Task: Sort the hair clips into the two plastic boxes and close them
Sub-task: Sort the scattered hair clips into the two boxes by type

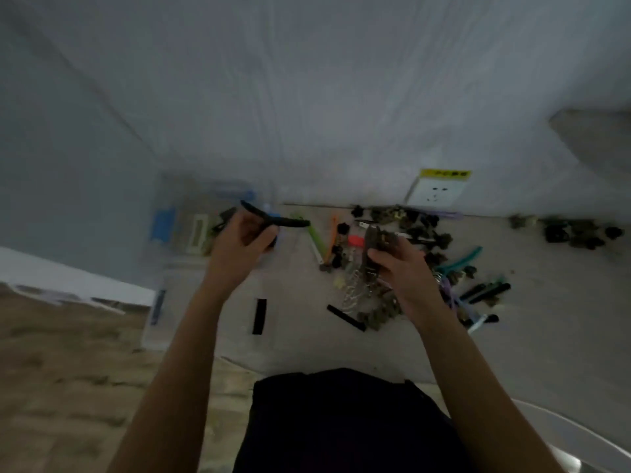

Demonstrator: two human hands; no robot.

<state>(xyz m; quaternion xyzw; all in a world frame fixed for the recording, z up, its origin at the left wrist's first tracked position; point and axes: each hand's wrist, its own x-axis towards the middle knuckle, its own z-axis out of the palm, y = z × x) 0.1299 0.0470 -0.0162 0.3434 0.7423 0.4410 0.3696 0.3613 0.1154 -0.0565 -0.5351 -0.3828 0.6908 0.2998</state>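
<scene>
My left hand (240, 242) holds a long black hair clip (288, 221), its jaws spread apart, just right of a clear plastic box (191, 220) with blue latches that has some clips inside. A second clear box (177, 302) lies nearer to me, under my left forearm. My right hand (399, 268) grips a dark brownish claw clip (374, 242) above a heap of mixed hair clips (403, 230) on the pale table. The frame is dim and blurred.
Loose on the table lie two black bar clips (258, 316) (345, 317), green (316, 238) and orange (331, 238) clips, teal clips (461, 259) and a further dark bunch at far right (573, 230). A wall socket (435, 194) sits behind. The table's left edge drops to wooden floor (68, 370).
</scene>
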